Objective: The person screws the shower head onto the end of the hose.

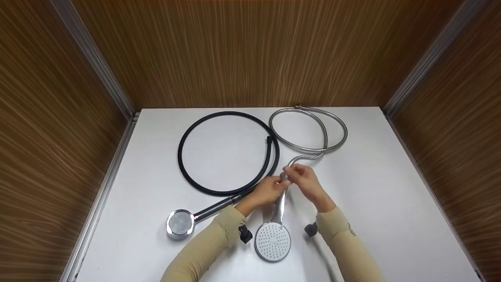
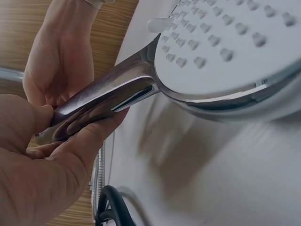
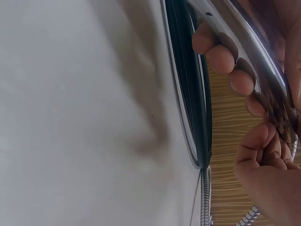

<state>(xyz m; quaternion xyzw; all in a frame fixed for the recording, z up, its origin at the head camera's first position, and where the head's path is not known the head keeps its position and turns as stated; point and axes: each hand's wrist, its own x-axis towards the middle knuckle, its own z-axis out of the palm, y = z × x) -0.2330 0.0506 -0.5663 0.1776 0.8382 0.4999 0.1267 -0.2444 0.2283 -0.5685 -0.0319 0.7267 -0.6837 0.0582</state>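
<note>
My left hand (image 1: 269, 189) grips the chrome handle of a shower head (image 1: 273, 241) whose round white spray face, dotted with nozzles, points up. In the left wrist view, that hand's fingers wrap the handle's narrow end. My right hand (image 1: 307, 181) pinches the end of a silver metal hose (image 1: 299, 158) right at the handle's tip. In the right wrist view, the fingertips of the right hand (image 3: 268, 160) meet at the joint between handle and hose. Whether the two are screwed together is hidden by the fingers.
A second chrome shower head (image 1: 180, 224) with a dark handle lies at left, in line with a black hose (image 1: 179, 152) looped on the white table (image 1: 129, 188). The silver hose's coils lie at the back right. Wood-grain walls (image 1: 250, 55) enclose the back and sides.
</note>
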